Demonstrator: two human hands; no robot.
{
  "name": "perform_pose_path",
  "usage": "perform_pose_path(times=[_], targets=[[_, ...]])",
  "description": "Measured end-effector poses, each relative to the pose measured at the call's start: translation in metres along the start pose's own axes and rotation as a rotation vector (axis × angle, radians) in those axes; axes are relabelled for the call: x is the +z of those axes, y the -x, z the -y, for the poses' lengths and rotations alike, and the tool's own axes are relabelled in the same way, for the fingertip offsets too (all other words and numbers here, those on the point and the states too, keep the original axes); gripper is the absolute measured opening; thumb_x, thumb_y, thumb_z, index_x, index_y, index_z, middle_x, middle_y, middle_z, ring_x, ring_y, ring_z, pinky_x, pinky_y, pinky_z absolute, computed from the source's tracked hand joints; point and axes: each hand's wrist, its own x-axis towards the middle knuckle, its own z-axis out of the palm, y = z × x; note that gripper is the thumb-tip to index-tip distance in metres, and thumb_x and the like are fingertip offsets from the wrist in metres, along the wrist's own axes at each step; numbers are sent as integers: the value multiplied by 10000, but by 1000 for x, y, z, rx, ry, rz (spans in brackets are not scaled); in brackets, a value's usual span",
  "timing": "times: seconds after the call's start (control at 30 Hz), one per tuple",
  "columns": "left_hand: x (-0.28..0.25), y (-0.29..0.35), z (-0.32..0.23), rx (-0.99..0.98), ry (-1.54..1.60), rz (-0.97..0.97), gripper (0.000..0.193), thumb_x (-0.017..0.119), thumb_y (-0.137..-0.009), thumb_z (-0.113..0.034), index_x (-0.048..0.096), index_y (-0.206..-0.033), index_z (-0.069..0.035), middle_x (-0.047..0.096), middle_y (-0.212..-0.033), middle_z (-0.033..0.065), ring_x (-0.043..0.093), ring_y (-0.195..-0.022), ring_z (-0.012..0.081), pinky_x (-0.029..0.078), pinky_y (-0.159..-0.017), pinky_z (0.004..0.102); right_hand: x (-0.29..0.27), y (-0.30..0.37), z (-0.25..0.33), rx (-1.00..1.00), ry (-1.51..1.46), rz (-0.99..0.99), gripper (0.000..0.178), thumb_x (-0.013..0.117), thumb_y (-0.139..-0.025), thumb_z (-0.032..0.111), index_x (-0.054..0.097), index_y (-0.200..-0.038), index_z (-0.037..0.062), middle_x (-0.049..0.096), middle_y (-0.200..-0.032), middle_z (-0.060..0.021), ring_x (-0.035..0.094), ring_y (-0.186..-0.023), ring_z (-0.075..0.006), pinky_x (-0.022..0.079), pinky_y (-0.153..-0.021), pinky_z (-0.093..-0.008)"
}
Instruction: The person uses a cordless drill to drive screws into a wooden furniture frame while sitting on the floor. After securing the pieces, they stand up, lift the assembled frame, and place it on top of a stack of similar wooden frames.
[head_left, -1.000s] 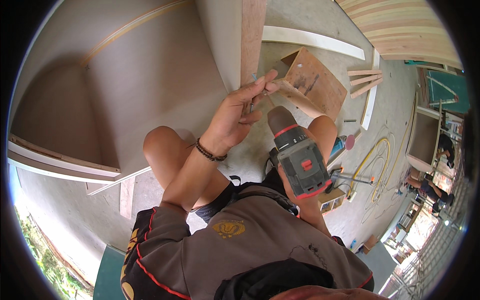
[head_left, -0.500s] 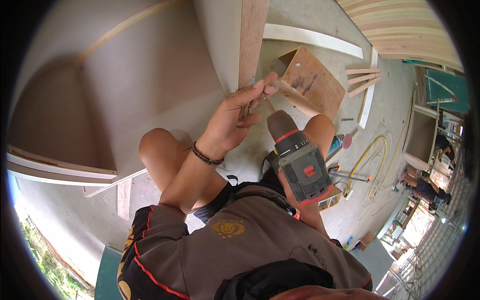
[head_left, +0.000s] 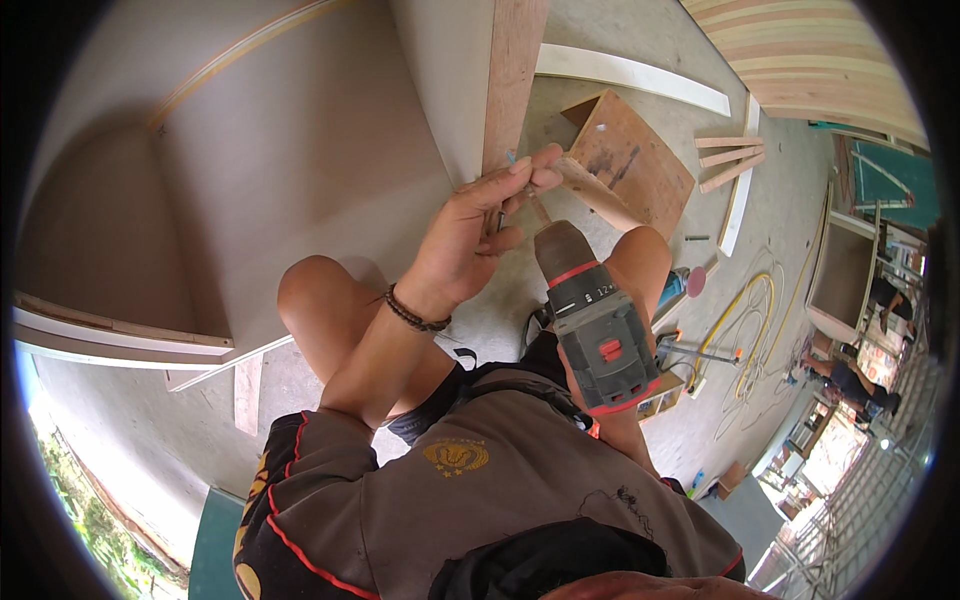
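Note:
My left hand [head_left: 462, 225], a dark beaded bracelet at its wrist, pinches a thin bluish screw [head_left: 512, 159] between thumb and fingertips. The screw points at the bare wooden edge [head_left: 509, 90] of an upright grey panel; whether it touches cannot be told. Another small dark screw [head_left: 500, 219] shows between the curled fingers. A black, grey and red cordless drill [head_left: 600, 335] aims its bit up to the fingertips, by the screw's near end. My right hand [head_left: 570, 368] grips the drill from below, mostly hidden behind its body.
A large grey cabinet [head_left: 300, 130] fills the left. On the concrete floor lie a brown wooden box [head_left: 635, 160], white strips [head_left: 640, 78], short wooden slats [head_left: 730, 157] and a yellow hose [head_left: 752, 335]. Other people [head_left: 850, 385] are at the far right.
The drill has turned a little, its rear dropping slightly toward me. Both hands keep almost the same place, and the panel edge appears slightly further right.

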Motion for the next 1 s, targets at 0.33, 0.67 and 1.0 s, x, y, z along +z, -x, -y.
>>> perform_pose_path(times=[0.33, 0.67, 1.0], targets=[[2, 18, -8, 205, -484, -410, 306, 615, -990, -302, 664, -1096, -19, 673, -1215, 65, 640, -1024, 129, 415, -587, 202, -4, -14, 6, -132, 6, -43, 741, 816, -798, 251, 508, -1404, -43, 658, -1243, -128, 662, -1096, -176, 500, -921, -281], [-7, -4, -12, 807, -1188, -569, 339, 835, -765, -95, 666, -1039, 11, 724, -922, 136, 716, -832, 260, 549, -752, 375, -2, -17, 16, -60, -30, -112, 584, 769, -821, 113, 556, -1353, -2, 698, -1168, -112, 706, -1011, -180, 529, -860, -270], [-9, -5, -9, 687, -1064, -619, 372, 878, -762, -130, 702, -1071, -24, 746, -953, 45, 696, -905, 92, 382, -546, 235, -1, -29, 23, 24, -184, -140, 565, 771, -810, 113, 577, -1332, 16, 715, -1119, -104, 715, -982, -185, 533, -846, -283]])
